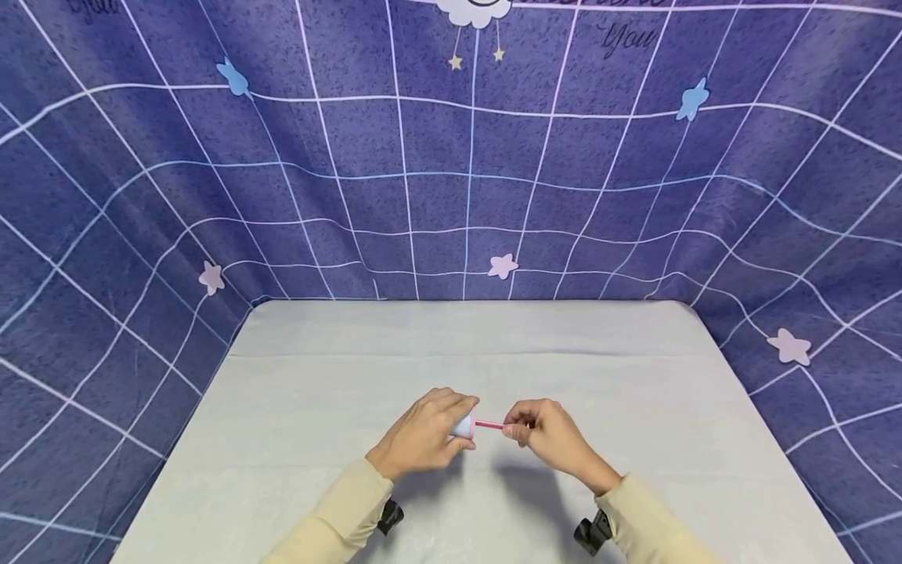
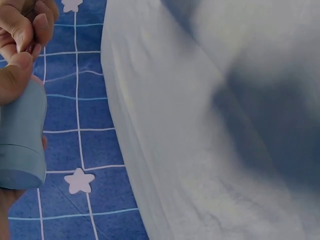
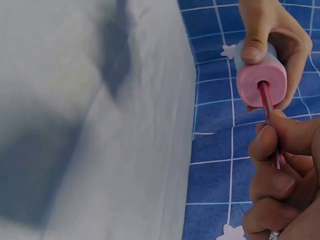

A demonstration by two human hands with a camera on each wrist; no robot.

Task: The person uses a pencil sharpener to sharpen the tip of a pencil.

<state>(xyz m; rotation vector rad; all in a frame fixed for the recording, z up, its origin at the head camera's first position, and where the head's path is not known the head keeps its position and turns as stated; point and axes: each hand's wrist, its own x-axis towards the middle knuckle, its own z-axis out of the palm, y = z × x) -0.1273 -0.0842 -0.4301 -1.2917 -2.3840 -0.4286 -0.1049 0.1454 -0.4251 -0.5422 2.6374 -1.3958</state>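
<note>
My left hand [image 1: 425,433] grips a light blue, rounded pencil sharpener [image 2: 22,135] around its body. Its pink end face [image 3: 250,85] has a round hole in the centre and points toward my right hand [image 1: 548,435]. A thin red-and-silver striped pencil [image 1: 489,424] sits with one end in that hole. Thumb and fingers of the right hand pinch the pencil a short way out from the hole; its other end is hidden in that hand. Both hands are held above the table, with their shadows below.
A white cloth covers the table [image 1: 317,376]. Behind it and along both sides hangs a blue-purple curtain [image 1: 437,196] with grid lines and stars. Black wrist cameras [image 1: 593,533] are strapped by the beige sleeves [image 1: 338,509].
</note>
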